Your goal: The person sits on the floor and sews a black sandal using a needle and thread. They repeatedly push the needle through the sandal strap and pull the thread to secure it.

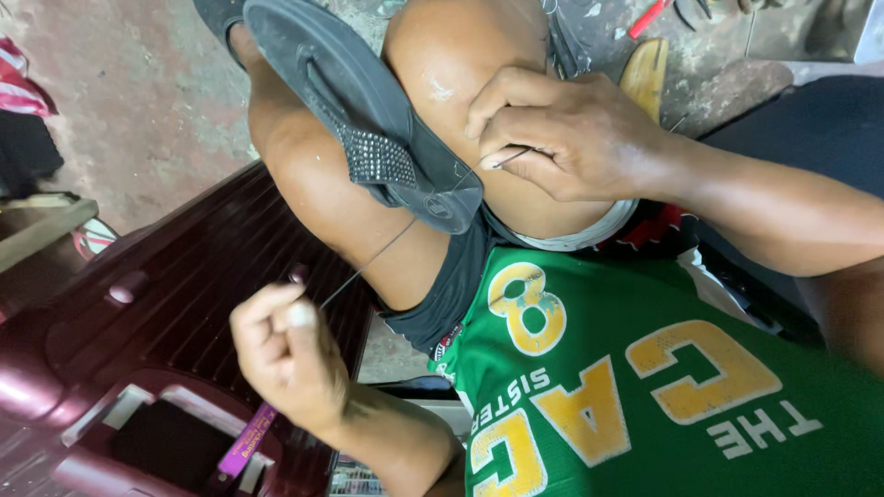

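The right hand [285,354], at seven o'clock, is pinching a dark thread [387,247] taut. The left hand [562,129], at one o'clock, is gripping a thin needle [509,158] beside the black sandal [359,110] lying across the knee.

The left hand [290,354] is curling into a loose fist, thumb pressing against the forefinger, wrist bending back (forearm rising from the lower edge). The right hand [562,133] is resting on the raised knee, fingers folding inward, thumb and forefinger pinching together.
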